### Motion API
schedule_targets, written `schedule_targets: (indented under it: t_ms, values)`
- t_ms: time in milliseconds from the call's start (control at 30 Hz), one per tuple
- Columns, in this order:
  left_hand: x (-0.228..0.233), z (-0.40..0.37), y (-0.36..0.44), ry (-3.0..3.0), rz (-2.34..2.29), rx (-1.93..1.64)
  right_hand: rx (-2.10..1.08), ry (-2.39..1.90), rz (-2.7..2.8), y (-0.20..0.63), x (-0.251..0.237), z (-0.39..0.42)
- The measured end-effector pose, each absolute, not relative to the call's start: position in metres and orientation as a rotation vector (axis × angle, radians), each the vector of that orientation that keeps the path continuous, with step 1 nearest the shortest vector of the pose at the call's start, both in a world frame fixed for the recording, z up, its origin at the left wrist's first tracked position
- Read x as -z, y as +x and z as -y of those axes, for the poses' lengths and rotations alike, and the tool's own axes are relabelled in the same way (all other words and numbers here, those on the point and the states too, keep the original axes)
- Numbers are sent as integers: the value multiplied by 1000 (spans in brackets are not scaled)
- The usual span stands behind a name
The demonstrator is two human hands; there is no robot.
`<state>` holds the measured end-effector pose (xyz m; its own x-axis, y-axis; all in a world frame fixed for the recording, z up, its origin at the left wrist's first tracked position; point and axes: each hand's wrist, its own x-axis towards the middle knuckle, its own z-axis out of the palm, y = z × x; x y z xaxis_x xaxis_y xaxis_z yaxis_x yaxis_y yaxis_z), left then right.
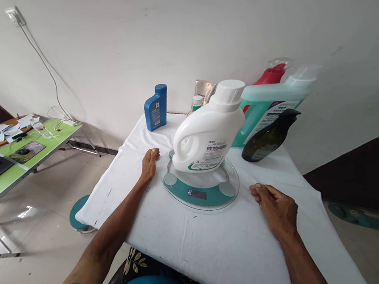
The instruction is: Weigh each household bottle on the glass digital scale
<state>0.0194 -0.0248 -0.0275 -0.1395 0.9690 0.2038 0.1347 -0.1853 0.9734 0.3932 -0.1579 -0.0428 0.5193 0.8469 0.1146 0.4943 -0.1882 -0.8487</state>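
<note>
A white detergent jug (209, 133) with a white cap stands on a round glass scale (201, 190) with teal trim. My left hand (149, 163) lies flat on the white tablecloth just left of the scale, holding nothing. Resting on the cloth to the right of the scale, my right hand (277, 207) has its fingers loosely curled and is empty. Neither hand touches the jug.
Behind the scale stand a blue bottle (156, 107), a small green-capped bottle (196, 103), a teal jug (270, 106), a red bottle (269, 76) and a dark pump bottle (268, 136). The white-clothed table (204, 249) abuts the wall. A green desk (24, 155) with papers is at left.
</note>
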Motion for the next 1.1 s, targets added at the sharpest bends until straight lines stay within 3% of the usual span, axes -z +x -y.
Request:
schedule_targets:
  t_ms: [1100]
  values:
    - [24, 24, 21, 1405, -1355, -1379, -546, -1874, 1060, 385, 28, 157]
